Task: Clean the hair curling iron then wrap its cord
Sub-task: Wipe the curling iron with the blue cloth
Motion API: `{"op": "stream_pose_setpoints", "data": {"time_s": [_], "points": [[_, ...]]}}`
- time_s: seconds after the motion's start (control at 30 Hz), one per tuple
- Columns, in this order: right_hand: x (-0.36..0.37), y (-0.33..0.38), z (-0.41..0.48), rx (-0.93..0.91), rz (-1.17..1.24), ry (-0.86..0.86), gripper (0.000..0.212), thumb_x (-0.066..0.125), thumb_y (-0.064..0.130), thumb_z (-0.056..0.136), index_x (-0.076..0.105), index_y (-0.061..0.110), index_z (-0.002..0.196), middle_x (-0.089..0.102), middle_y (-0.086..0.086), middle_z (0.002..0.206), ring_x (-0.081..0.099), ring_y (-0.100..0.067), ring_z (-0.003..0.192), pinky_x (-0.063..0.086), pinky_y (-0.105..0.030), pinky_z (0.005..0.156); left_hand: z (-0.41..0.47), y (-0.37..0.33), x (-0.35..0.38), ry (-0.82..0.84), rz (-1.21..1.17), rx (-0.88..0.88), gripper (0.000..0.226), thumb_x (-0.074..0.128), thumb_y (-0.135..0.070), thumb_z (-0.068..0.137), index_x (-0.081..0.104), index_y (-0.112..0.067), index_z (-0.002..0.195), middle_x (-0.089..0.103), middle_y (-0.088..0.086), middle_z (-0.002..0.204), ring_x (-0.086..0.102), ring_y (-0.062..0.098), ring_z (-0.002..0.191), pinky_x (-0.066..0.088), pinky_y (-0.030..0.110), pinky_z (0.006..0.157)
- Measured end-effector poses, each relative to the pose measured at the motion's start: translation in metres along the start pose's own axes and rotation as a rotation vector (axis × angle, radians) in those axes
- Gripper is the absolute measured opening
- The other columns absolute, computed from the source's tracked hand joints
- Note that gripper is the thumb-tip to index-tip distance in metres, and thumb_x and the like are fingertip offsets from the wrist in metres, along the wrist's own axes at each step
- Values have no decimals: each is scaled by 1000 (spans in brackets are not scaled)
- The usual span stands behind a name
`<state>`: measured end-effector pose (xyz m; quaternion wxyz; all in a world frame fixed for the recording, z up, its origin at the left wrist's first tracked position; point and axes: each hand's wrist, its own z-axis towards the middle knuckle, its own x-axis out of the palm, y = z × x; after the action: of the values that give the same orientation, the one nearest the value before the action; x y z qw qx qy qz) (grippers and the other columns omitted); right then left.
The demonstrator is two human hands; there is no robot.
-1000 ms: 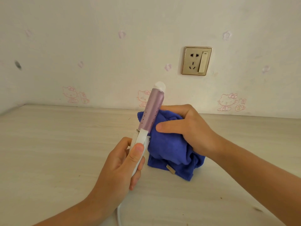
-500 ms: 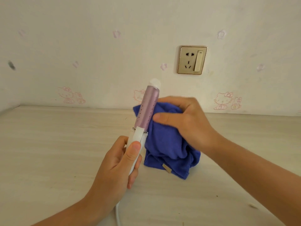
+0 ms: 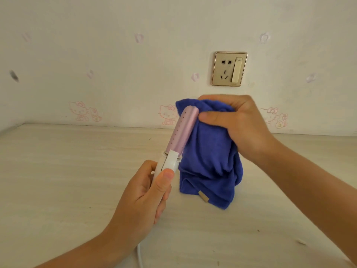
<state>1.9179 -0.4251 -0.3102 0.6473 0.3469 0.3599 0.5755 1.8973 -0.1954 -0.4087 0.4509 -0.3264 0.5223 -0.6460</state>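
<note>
The curling iron has a pink barrel with small holes and a white handle. It points up and slightly right above the table. My left hand grips the white handle, thumb on its front. My right hand holds a blue cloth against the right side and top of the barrel. The cloth covers the barrel's tip and hangs down to the table. A short stretch of white cord shows below my left wrist and runs off the bottom edge.
A pale wood-grain table spreads under my hands. Behind it a white wall carries pink cartoon cat stickers and a gold-framed socket with a switch, nothing plugged in.
My right hand has slid the blue cloth up the barrel, from its lower half to the top. The white tip, visible before, is now under the cloth.
</note>
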Motion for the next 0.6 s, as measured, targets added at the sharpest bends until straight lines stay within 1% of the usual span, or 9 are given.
{"op": "stream_pose_setpoints", "data": {"time_s": [0.07,0.13,0.2,0.27,0.33,0.43,0.5,0.6], "points": [[10,-11,-10,78,10,93,29,72,-3,88,81,18,104,81,-2,99,77,-16,95,58,-20,80,-1,0,-1,-21,0,-5,45,58,-66,85,56,-22,91,50,3,65,36,14,42,32,29,39],[21,-19,-18,115,-6,211,25,71,-2,90,81,14,107,81,-3,99,77,-17,94,58,-21,79,-2,1,-3,-39,-13,-5,45,57,-66,85,57,-22,92,50,6,67,35,15,42,31,28,39],[22,-21,-19,118,-1,244,24,71,-2,90,80,13,107,81,0,97,77,-14,91,56,-18,77,-4,1,-3,-45,-19,-3,45,57,-65,85,57,-21,94,50,7,67,35,17,42,31,27,38],[19,-19,-18,85,-9,238,25,71,-4,89,80,14,103,81,4,93,76,-10,88,56,-16,76,-3,-1,-1,-41,-11,6,44,57,-64,85,57,-21,93,50,5,66,35,16,42,31,27,38],[16,-14,-15,43,-33,213,27,71,-7,88,80,14,101,81,4,93,76,-11,89,56,-17,77,-1,-3,1,-35,-5,19,41,57,-62,85,56,-22,90,49,5,66,35,14,41,31,26,38],[8,-6,-6,47,68,76,30,71,-8,86,81,16,100,81,-4,97,77,-17,93,59,-23,81,-2,-4,1,-14,-4,14,37,59,-62,85,56,-25,86,48,3,65,35,12,42,33,23,39],[-2,-2,1,23,86,6,30,72,-6,85,82,19,97,81,-4,96,77,-17,93,59,-23,81,-4,-4,1,2,-8,7,36,59,-62,84,55,-27,83,48,1,64,35,11,43,33,21,39],[6,-8,-7,17,16,51,26,73,-4,85,82,14,102,81,-6,96,77,-18,91,59,-25,79,-3,-3,1,-7,-14,5,36,59,-63,85,55,-28,81,49,3,65,35,11,43,33,22,39]]}}
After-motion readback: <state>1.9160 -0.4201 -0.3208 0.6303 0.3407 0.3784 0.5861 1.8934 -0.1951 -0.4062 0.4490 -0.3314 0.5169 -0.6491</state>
